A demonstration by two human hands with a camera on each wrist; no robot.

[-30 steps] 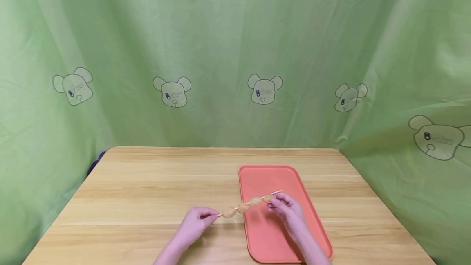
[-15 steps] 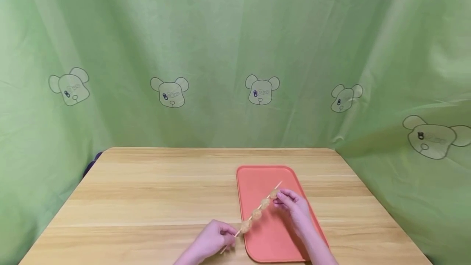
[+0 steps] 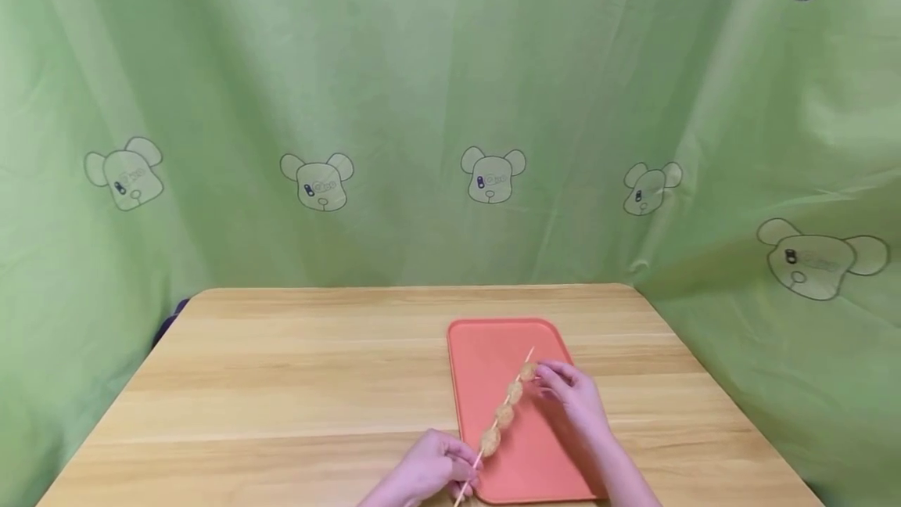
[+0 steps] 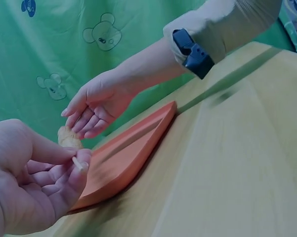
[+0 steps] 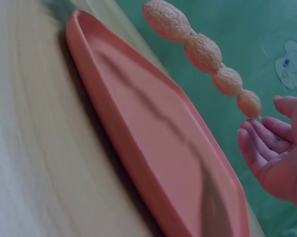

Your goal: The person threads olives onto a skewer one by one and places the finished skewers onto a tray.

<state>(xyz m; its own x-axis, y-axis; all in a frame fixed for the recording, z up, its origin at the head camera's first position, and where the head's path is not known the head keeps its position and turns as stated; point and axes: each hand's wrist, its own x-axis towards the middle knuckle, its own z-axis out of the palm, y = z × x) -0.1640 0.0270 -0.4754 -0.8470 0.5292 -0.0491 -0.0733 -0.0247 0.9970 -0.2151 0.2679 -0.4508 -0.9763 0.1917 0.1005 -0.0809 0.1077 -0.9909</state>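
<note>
A wooden skewer [image 3: 479, 460] carries several tan, wrinkled oval balls [image 3: 490, 440] in a row. It slants above the tray, with its pointed tip farthest from me. My left hand [image 3: 434, 464] pinches the bare near end between thumb and fingers; the left wrist view shows the stick's end [image 4: 78, 164] poking out there. Beside the farthest ball [image 5: 249, 103] is my right hand [image 3: 579, 401], its fingers loosely bent and the thumb apart from them. Its fingertips are at or very near that ball; whether they touch it I cannot tell.
A shallow coral-red tray [image 3: 563, 483] lies under the skewer on the wooden table [image 3: 281, 397]. Green curtains [image 3: 408, 100] with bear-head prints hang around the back and sides. A dark device [image 4: 192, 54] is strapped on the right wrist.
My left hand has moved right and nearer to me, turning the skewer from nearly crosswise to steeply slanted over the tray. My right hand has loosened from the far ball and shifted slightly right.
</note>
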